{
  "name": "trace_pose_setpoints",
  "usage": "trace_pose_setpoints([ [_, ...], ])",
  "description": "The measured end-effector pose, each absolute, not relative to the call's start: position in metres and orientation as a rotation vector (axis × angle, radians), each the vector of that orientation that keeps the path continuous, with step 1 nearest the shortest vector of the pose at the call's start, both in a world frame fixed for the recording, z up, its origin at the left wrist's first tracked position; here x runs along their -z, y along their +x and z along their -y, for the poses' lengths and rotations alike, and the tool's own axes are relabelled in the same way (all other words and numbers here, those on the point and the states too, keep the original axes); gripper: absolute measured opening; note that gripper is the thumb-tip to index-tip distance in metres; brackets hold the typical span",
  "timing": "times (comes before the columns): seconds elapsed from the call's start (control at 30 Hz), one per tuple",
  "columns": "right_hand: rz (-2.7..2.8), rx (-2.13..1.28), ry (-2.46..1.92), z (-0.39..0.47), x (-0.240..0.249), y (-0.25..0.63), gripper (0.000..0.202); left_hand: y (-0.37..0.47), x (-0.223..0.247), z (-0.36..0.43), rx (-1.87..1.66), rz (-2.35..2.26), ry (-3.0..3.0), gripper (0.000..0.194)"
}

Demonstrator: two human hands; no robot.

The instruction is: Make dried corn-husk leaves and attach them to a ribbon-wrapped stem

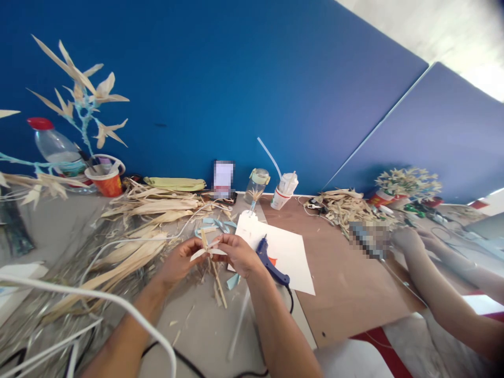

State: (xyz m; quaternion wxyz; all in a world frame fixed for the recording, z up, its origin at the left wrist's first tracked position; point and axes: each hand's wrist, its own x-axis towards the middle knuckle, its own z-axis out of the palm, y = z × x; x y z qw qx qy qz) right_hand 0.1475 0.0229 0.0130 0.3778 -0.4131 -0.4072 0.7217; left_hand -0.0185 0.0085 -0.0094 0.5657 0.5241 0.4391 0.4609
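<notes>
A blue partition wall [220, 79] fills the back of the view, two panels meeting at an angle. Below it runs the grey table [205, 325], with one brown board [346, 283] laid over its right half. On the left of the table sprawls one broad heap of dried corn husks [129, 241]; a second, smaller heap [342, 206] sits far right against the wall. One white sheet of paper [287, 252] lies on the board's edge, and one blue glue gun [271, 265] rests across it, just beside the person's right wrist.

Along the wall stand one clear plastic bottle with a red cap [53, 144], one red cup [108, 181], one small glass jar [258, 185] and one white cup of glue sticks [284, 190]. One finished spray of husk flowers [84, 100] rises on a blue stem above the red cup.

At centre, the left hand [179, 262] and right hand [238, 254] meet over the table, each with fingers pinched closed on the same small husk flower [208, 253], held just above the tabletop between them; its thin stem [218, 283] slants down towards the person. The petals look to be two or three, though they are too small to count surely.

At far right a co-worker's forearm [437, 294] reaches onto the board.
</notes>
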Motion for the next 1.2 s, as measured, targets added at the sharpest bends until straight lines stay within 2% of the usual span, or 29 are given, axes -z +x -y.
trace_pose_setpoints([
  [0.33, 1.064, -1.879, -0.968, -0.023, -0.015, 0.149, 0.026, -0.020, 0.007, -0.008, -1.067, -1.028, 1.239, 0.026],
  [0.5, 1.206, -1.753, -0.985, -0.024, -0.006, 0.144, 0.029, -0.022, 0.017, -0.010, -1.056, -1.012, 1.218, 0.026],
  [0.77, 1.307, -1.602, -1.006, -0.025, -0.001, 0.138, 0.024, -0.022, 0.016, -0.009, -1.065, -1.003, 1.173, 0.024],
  [0.97, 1.360, -1.571, -1.023, -0.024, -0.001, 0.138, 0.011, -0.020, 0.010, -0.008, -1.064, -1.008, 1.121, 0.032],
  [1.2, 1.464, -1.539, -1.030, -0.024, -0.005, 0.141, 0.012, -0.023, 0.009, -0.007, -1.025, -1.001, 1.109, 0.032],
])
